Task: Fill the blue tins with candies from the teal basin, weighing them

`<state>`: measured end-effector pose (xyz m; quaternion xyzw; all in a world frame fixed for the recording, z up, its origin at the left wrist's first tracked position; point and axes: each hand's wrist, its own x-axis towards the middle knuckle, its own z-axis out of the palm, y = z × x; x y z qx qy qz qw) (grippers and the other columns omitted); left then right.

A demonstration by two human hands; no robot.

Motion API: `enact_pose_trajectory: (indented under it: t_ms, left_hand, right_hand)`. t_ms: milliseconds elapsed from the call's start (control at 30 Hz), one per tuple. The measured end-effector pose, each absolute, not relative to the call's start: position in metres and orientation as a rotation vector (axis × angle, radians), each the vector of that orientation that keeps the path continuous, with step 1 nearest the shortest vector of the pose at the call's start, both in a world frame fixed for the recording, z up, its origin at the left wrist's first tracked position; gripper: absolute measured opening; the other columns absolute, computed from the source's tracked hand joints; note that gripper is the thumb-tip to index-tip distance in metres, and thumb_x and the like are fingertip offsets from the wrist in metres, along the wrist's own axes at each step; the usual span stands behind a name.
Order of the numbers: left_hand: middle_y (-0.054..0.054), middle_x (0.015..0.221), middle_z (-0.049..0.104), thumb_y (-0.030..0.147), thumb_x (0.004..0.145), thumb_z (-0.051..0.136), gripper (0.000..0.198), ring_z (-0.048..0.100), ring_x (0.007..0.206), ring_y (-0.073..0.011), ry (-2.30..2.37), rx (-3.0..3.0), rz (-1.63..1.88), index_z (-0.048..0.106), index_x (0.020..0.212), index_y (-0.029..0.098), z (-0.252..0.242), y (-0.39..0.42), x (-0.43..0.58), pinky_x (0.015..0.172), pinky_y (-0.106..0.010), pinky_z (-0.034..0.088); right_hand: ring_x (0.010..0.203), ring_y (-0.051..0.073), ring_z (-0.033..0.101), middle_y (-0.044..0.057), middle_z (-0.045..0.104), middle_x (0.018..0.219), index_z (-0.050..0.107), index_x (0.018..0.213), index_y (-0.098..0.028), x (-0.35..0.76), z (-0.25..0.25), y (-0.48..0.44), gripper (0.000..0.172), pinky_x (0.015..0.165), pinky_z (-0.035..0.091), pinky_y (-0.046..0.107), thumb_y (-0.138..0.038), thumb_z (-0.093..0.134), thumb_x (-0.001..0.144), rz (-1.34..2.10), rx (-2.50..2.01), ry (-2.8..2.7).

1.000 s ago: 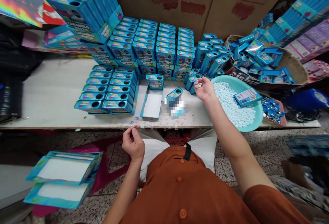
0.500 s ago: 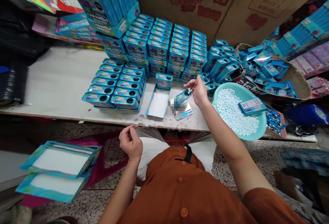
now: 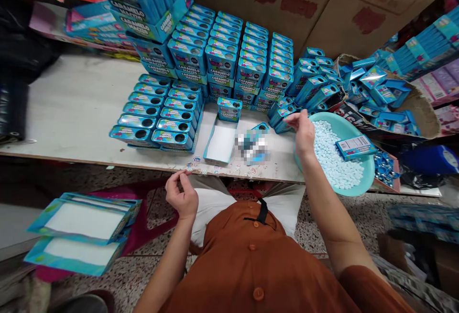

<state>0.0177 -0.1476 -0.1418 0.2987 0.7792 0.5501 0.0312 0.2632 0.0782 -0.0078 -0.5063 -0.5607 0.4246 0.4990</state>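
Observation:
My left hand (image 3: pixel 182 195) hovers before the table's front edge, fingers curled in against the thumb; anything pinched there is too small to make out. My right hand (image 3: pixel 304 133) is over the left rim of the turquoise bowl (image 3: pixel 369 179), which holds small white candies (image 3: pixel 333 160). Its fingers point left and are drawn together, so their contents are hidden. Left of it, a blue candy tin (image 3: pixel 261 128) lies tilted on the table, partly covered by a blurred patch. A display tray (image 3: pixel 219 143) with a white inside holds one upright tin (image 3: pixel 229 108) at its back.
Filled trays of blue tins (image 3: pixel 154 112) stand at left, with stacked rows (image 3: pixel 222 59) behind. Loose tins (image 3: pixel 315 88) and a carton of tins (image 3: pixel 426 133) are at right. One tin (image 3: pixel 355 147) lies on the candies. Spare trays (image 3: pixel 84 222) rest on a magenta stool (image 3: pixel 158 224).
My right hand has moved right, from above the tilted tin to the bowl's left rim. White candies seen at its fingertips earlier no longer show. My left hand has stayed nearly still.

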Motion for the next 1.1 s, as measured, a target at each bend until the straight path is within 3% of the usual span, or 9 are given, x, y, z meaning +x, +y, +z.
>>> enact_pose_trajectory:
  t_ms: [200, 367, 767, 1100]
  left_hand:
    - [-0.008, 0.092, 0.068, 0.036, 0.094, 0.046, 0.027, 0.063, 0.092, -0.0176, 2.416, 0.957, 1.639, 0.061, 0.102, 0.015, -0.139, -0.143, 0.02, 0.091, -0.035, 0.047]
    - [-0.008, 0.092, 0.067, 0.036, 0.094, 0.045, 0.028, 0.064, 0.092, -0.0177, 2.396, 1.02, 1.615, 0.061, 0.103, 0.015, -0.135, -0.136, 0.028, 0.09, -0.035, 0.049]
    - [-0.006, 0.086, 0.065, 0.036, 0.094, 0.046, 0.026, 0.064, 0.086, -0.017, 2.269, 1.098, 1.679, 0.059, 0.099, 0.014, -0.122, -0.124, 0.051, 0.091, -0.038, 0.049]
    - [-0.005, 0.083, 0.064, 0.038, 0.093, 0.047, 0.027, 0.064, 0.083, -0.0168, 2.18, 1.208, 1.742, 0.059, 0.097, 0.014, -0.102, -0.107, 0.063, 0.088, -0.038, 0.05]
  right_hand:
    - [0.078, 0.019, 0.061, 0.004, 0.065, 0.076, 0.062, 0.072, -0.022, 0.369, -0.013, 0.061, 0.047, 0.08, 0.047, 0.034, -0.058, 0.04, 0.091, 0.464, -1.527, -1.586]
    - [0.085, 0.024, 0.06, 0.008, 0.068, 0.085, 0.062, 0.078, -0.022, 0.418, -0.032, 0.043, 0.037, 0.08, 0.044, 0.038, -0.049, 0.041, 0.092, 0.244, -1.769, -1.862]
    - [0.093, 0.025, 0.057, 0.012, 0.063, 0.101, 0.064, 0.103, -0.019, 0.419, -0.058, 0.037, 0.026, 0.085, 0.042, 0.037, -0.037, 0.053, 0.089, 0.389, -1.829, -2.075]
    - [0.08, 0.019, 0.06, 0.004, 0.069, 0.09, 0.071, 0.085, -0.02, 0.435, -0.04, 0.075, 0.011, 0.068, 0.04, 0.028, -0.025, 0.067, 0.076, 0.639, -1.845, -2.333]
